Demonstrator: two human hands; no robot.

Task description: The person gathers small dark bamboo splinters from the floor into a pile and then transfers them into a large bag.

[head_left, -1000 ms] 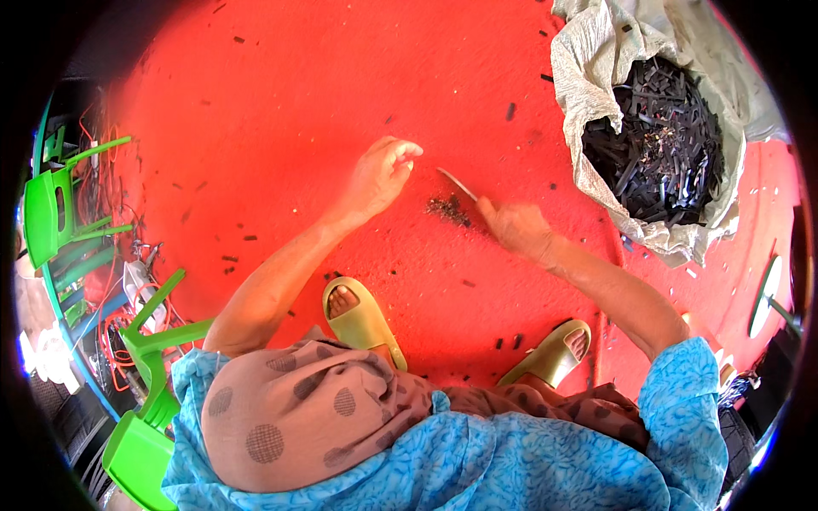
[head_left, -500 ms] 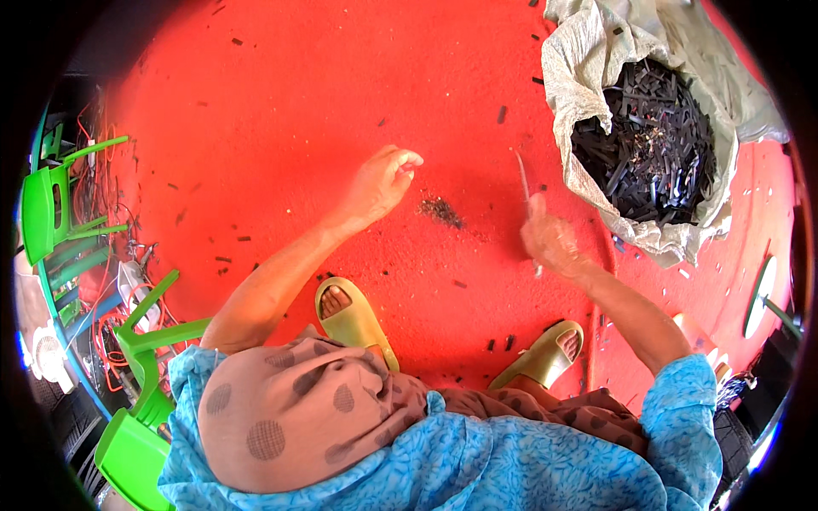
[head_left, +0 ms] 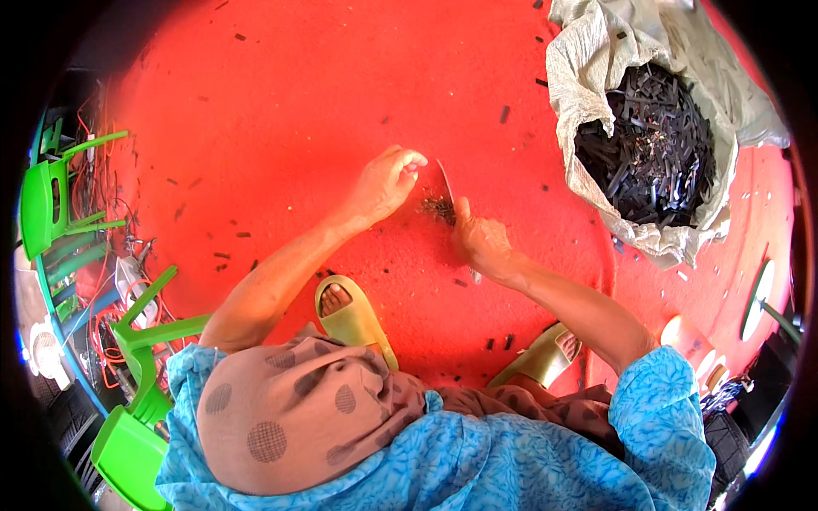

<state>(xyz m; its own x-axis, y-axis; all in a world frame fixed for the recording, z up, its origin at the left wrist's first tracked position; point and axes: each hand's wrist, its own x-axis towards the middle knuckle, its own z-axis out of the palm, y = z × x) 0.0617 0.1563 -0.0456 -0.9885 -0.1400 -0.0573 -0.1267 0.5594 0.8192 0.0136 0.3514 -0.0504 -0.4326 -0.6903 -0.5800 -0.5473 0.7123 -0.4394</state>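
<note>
My right hand [head_left: 484, 244] is wrapped round the handle of a knife [head_left: 445, 177]. Its thin blade points away from me and slants left, the tip close to my left fingertips. My left hand [head_left: 388, 182] is held above the floor with its fingers curled into a pinch. Whatever is between those fingertips is too small to make out. Below and between the two hands lies a small heap of dark scraps [head_left: 433, 207] on the red floor covering [head_left: 324, 111], partly behind the knife and right hand.
At the right stands an open woven sack [head_left: 588, 175] filled with black strips [head_left: 660, 128]. Green plastic chairs [head_left: 136, 456] and tangled cables [head_left: 106, 341] line the left side. Black bits are strewn about the floor. A round-topped stand [head_left: 757, 300] is at the far right. My sandals [head_left: 356, 322] are planted below.
My right hand has swung left with the knife, bringing the blade from near the sack to beside my left fingertips. The left hand has barely moved.
</note>
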